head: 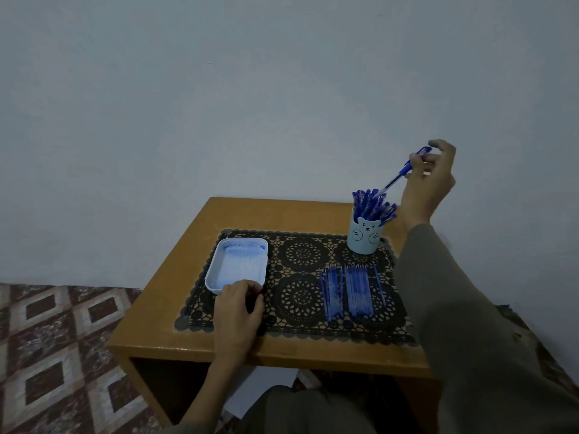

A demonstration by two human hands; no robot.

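A loose grey-green sleeve (470, 324) fills the near right corner and runs up to the right hand (434, 183), raised above and just right of the cup (363, 238). Its grip is clamped on one blue pen (404, 169): thumb and fingers pinch the capped top, and the pen slants down so its tip reaches in among the others.

The cup is a pale, smooth cylinder with a cartoon bear face on the front. It is crowded with capped blue pens (372, 205) that fan out above the rim.

In front of the cup, thin blue refills (352, 291) lie side by side in neat rows, in two or three groups, all pointing toward it.

Well left of the cup sits a white tray (210, 281), oblong with rounded corners and a glossy plastic look. Faint blue streaks show inside; whether anything lies in it cannot be told. The left hand (238, 311) holds its near rim, fingers bent over the edge.

All of this sits on a black lace mat (300, 296) with round openwork patterns and a scalloped border, laid on a small desk (175, 314) of smooth honey-coloured wood.

Progress seems early or middling: one pen is in hand, many stand packed in the cup, and a good number of refills are laid out. Whether this pen is leaving or entering the cup cannot be told.
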